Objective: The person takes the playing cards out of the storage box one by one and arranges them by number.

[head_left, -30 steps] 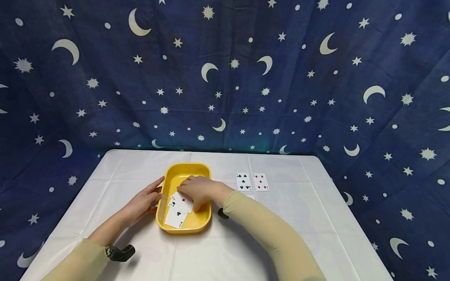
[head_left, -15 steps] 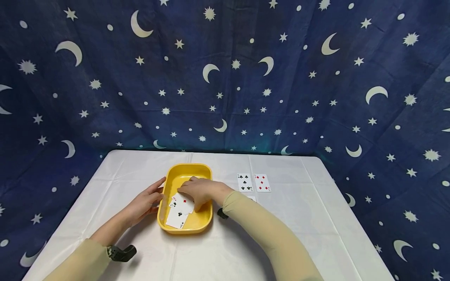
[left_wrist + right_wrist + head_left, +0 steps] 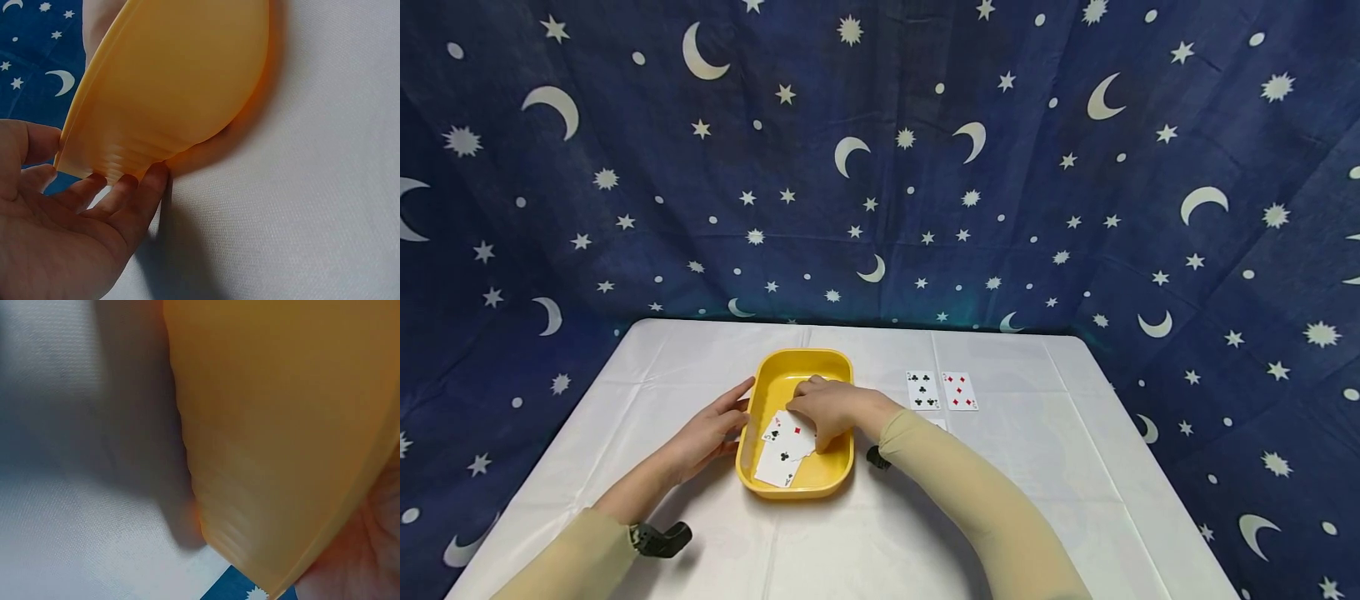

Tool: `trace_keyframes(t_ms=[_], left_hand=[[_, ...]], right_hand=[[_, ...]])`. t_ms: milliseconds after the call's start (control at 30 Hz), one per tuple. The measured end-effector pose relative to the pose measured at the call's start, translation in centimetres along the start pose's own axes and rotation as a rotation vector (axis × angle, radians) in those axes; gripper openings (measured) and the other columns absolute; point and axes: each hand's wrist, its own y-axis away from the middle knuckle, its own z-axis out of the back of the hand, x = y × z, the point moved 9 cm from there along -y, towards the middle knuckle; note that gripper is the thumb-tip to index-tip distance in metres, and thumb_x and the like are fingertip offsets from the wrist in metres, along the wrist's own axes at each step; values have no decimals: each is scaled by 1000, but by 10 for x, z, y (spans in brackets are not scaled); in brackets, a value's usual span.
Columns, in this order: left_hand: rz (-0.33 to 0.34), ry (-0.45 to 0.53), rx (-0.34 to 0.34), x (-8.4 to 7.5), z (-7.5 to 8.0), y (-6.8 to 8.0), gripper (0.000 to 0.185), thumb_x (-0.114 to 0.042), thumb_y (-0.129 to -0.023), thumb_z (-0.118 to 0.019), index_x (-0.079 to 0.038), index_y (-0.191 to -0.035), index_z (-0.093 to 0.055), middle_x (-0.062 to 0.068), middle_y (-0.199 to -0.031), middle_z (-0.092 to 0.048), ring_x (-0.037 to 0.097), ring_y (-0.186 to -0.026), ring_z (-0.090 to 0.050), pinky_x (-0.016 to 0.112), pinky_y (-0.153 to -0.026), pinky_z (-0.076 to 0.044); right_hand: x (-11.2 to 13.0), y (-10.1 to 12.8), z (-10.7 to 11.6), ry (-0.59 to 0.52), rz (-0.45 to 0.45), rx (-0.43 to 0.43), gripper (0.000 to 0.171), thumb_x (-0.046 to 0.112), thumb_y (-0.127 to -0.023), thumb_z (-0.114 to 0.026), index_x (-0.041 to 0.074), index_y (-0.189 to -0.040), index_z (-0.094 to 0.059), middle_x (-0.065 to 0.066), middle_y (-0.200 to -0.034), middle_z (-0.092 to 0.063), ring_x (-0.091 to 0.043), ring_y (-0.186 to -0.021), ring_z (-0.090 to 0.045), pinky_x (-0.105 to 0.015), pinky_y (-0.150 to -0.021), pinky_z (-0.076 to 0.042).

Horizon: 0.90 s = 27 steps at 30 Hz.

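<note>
A yellow plastic tub point(image 3: 797, 357) stands on the white table with several playing cards point(image 3: 777, 467) lying loosely overlapped inside. My left hand point(image 3: 703, 433) rests against the tub's left side. In the left wrist view, the left hand's fingertips point(image 3: 134, 181) touch the outer wall, thumb near the rim, without wrapping round it. My right hand point(image 3: 831, 408) reaches over the right rim into the tub and pinches cards at the top of the pile, fingers bent and thumb at their near right edge. Its fingertips are partly hidden; the tub wall point(image 3: 269, 437) fills most of the right wrist view.
Right of the tub lie two face-up cards side by side, a five of clubs point(image 3: 922, 390) and a five of diamonds point(image 3: 959, 391). Another card point(image 3: 937, 423) shows partly behind the right forearm. A dark blue curtain point(image 3: 880, 167) hangs behind the table.
The right hand's fingers have drawn slightly to the right and curled in toward the thumb, and the upper cards have shifted a little. The left hand and tub stay put.
</note>
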Motion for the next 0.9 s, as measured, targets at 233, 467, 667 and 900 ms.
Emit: trace_keyframes(t_ms=[233, 467, 667, 900], left_hand=[[4, 6, -5, 0, -1, -1, 71, -15, -104, -45, -28, -166, -13, 21, -165, -24, 39, -142, -41, 50, -107, -45], [6, 6, -6, 0, -1, -1, 72, -16, -104, -46, -28, -166, -13, 20, -165, -23, 38, -141, -42, 45, -104, -47], [4, 24, 4, -1, -1, 0, 73, -15, -103, -47, -29, -166, -13, 20, -165, -23, 37, -141, -41, 41, -101, -48], [9, 7, -8, -2, -2, 1, 73, -15, -103, -47, -27, -166, -13, 20, -165, -24, 37, -142, -41, 41, -101, -49]], right_hand=[[-4, 2, 3, -30, 1, -22, 83, 41, -73, -92, 27, -146, -56, 7, -139, -51, -13, -123, -42, -26, -108, -37], [-9, 8, 12, -94, -6, -49, 85, 43, -72, -92, 26, -147, -55, 7, -140, -51, -13, -126, -42, -26, -110, -36], [-14, 28, 36, -149, -7, -135, 88, 44, -73, -90, 23, -149, -53, 5, -144, -50, -14, -128, -41, -28, -109, -37], [-35, 72, 69, -189, -31, -270, 89, 47, -76, -85, 21, -153, -49, 2, -147, -47, -16, -137, -35, -33, -114, -34]])
